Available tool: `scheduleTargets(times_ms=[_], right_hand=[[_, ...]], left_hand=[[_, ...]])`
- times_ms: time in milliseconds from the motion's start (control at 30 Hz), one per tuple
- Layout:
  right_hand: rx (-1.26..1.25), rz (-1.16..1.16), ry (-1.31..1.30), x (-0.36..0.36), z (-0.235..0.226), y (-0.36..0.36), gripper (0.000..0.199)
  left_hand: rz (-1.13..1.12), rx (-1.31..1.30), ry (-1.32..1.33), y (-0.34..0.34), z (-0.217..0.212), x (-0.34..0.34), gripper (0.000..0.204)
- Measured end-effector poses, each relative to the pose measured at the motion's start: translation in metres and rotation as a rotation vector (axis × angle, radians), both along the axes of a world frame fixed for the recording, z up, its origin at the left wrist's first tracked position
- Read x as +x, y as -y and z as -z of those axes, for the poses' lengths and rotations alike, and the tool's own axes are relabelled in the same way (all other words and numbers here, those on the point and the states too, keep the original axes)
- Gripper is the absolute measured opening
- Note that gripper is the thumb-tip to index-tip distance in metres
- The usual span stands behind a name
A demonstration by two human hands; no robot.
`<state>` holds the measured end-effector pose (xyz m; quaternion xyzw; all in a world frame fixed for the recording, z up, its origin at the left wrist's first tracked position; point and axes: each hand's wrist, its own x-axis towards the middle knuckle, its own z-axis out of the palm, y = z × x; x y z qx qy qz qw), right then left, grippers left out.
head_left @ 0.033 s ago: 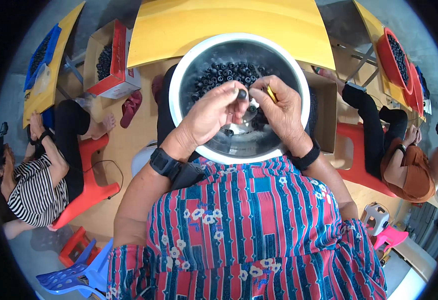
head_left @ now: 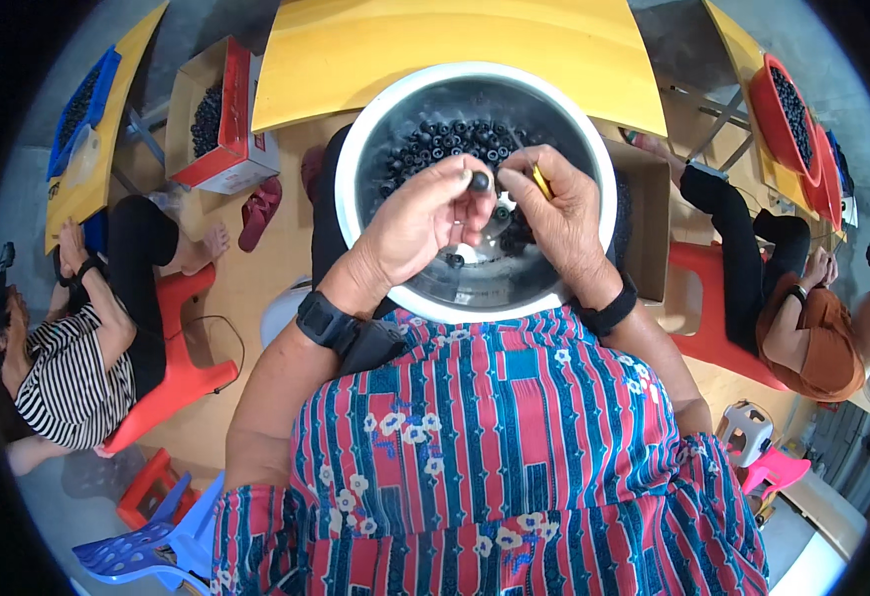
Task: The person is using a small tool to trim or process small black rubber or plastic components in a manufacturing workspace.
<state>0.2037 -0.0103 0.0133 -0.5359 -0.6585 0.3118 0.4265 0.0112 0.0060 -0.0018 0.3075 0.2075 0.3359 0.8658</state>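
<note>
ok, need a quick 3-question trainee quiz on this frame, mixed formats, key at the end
1. True or false: the left hand pinches a small black round part at its fingers.
2. What does the right hand hold? A) yellow thin tool B) red cup C) nothing
3. Fill in: both hands work over a round metal ____ holding many black parts.

Key: 1 true; 2 A; 3 bowl.

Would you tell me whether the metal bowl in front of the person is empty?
No, the metal bowl holds many small black pieces heaped toward its far side.
</note>
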Motion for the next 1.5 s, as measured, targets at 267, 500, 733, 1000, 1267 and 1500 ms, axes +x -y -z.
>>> scheduleTargets(times_ms=[267, 500, 733, 1000, 1267, 1500], right_hand=[[-0.027, 0.031, 0.026, 0.001, 0.001, -0.001, 0.015], [-0.010, 0.045, 0.026, 0.003, 0.004, 0.001, 0.016], [-0.023, 0.018, 0.024, 0.004, 0.006, 0.001, 0.015], [-0.018, 0.015, 0.040, 0.001, 0.002, 0.001, 0.014], [-0.067, -0.030, -0.076, 0.003, -0.004, 0.002, 0.016], [-0.029, -0.247, -0.072, 0.002, -0.006, 0.004, 0.029]], left_hand=[[0.121, 0.192, -0.367, -0.002, -0.002, -0.002, 0.018], [0.343, 1.072, -1.308, 0.007, -0.008, 0.007, 0.016], [0.492, 1.147, -1.371, 0.009, -0.001, 0.006, 0.022], [0.596, 1.130, -1.368, 0.005, 0.002, 0.008, 0.021], [-0.125, 0.525, -0.640, -0.007, 0.002, -0.005, 0.017], [-0.034, 0.318, -0.441, -0.007, -0.006, -0.011, 0.029]])
